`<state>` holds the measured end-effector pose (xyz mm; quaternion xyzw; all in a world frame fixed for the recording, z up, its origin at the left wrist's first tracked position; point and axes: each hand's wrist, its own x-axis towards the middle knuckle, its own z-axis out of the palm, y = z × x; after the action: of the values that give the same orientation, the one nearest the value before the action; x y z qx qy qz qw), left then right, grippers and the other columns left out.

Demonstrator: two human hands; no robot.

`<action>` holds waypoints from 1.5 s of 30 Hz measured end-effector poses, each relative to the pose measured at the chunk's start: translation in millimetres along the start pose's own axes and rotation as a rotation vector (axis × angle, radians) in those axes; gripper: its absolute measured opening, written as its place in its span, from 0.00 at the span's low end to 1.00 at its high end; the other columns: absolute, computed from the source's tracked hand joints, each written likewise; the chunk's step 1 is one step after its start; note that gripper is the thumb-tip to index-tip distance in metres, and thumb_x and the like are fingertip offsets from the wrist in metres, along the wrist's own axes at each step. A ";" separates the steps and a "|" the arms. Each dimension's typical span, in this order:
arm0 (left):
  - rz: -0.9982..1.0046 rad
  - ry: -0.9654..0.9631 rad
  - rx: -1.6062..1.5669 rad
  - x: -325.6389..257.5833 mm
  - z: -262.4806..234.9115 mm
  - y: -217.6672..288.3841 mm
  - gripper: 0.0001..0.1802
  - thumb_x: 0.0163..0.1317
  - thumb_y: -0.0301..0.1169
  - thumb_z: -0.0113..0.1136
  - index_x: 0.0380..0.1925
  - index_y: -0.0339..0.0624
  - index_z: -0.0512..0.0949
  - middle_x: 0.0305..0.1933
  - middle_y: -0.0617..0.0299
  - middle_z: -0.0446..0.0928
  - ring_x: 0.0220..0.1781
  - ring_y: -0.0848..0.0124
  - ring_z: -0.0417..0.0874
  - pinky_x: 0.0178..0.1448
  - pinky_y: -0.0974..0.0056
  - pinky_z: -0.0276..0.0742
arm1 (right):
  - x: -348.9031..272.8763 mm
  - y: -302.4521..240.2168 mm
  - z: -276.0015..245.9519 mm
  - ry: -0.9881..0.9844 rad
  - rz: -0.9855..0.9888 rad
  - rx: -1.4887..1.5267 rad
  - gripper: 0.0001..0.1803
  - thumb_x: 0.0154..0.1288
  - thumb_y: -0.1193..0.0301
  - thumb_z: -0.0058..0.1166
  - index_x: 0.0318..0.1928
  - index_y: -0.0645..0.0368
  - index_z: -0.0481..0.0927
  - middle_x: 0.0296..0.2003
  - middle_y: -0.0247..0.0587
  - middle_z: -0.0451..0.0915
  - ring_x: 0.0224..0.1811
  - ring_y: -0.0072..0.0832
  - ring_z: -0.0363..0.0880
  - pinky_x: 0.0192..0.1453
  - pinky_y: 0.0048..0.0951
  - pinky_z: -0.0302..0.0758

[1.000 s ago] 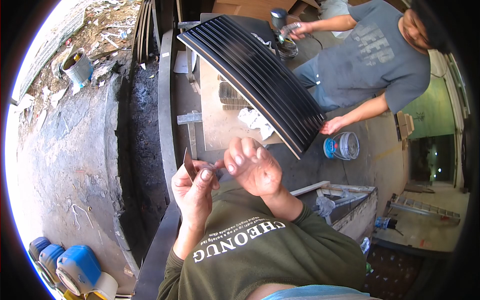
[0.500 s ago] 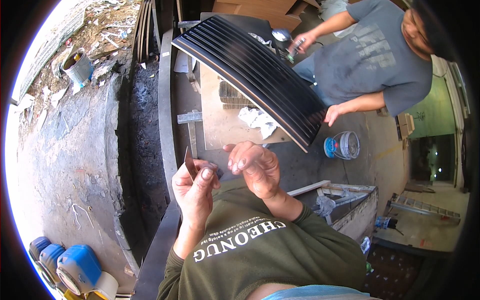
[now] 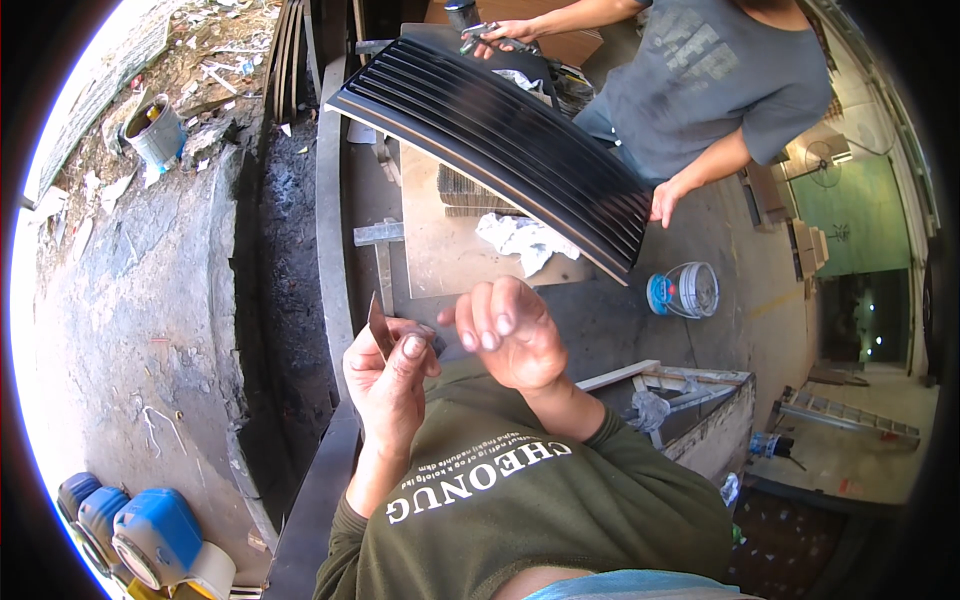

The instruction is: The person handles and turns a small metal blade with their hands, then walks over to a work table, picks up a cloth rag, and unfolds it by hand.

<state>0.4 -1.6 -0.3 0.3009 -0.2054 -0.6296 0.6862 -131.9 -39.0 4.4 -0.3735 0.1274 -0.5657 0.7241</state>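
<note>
The left fingers (image 3: 404, 362) hold a thin brownish piece (image 3: 379, 329).

Workshop, I'd tag it: ribbed black panel (image 3: 500, 150), spray gun (image 3: 463, 16) just beyond it, bucket (image 3: 697, 290) right of it, ladder (image 3: 850, 418) farther right.

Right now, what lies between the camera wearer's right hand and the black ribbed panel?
In the head view, crumpled white material on a tan board shows between the right hand and the ribbed panel.
</note>
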 end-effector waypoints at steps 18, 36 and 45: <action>0.027 0.019 0.017 2.1 3.3 0.0 0.07 0.55 0.27 0.59 0.28 0.34 0.73 0.26 0.58 0.74 0.18 0.78 0.68 0.22 0.77 0.62 | 3.4 -0.3 2.3 -0.072 0.129 0.454 0.12 0.46 0.65 0.49 0.26 0.49 0.59 0.26 0.32 0.61 0.35 0.26 0.64 0.49 0.31 0.65; 0.004 0.071 -0.017 4.3 -10.2 0.8 0.07 0.54 0.26 0.60 0.29 0.32 0.76 0.28 0.57 0.76 0.20 0.76 0.72 0.25 0.74 0.66 | 14.8 11.3 -5.7 -0.144 0.205 0.526 0.10 0.45 0.68 0.46 0.20 0.48 0.57 0.21 0.25 0.59 0.27 0.21 0.60 0.39 0.26 0.63; 0.028 0.064 -0.013 7.6 -10.4 4.5 0.06 0.54 0.26 0.60 0.29 0.33 0.76 0.29 0.57 0.75 0.20 0.76 0.72 0.25 0.74 0.67 | 20.5 7.0 -1.2 -0.158 0.197 0.397 0.11 0.46 0.64 0.45 0.19 0.48 0.57 0.21 0.27 0.61 0.27 0.23 0.61 0.40 0.28 0.64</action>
<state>11.5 -7.4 -5.7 0.3135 -0.1832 -0.6114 0.7031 -120.9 -57.6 3.7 -0.2524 -0.0076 -0.4752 0.8429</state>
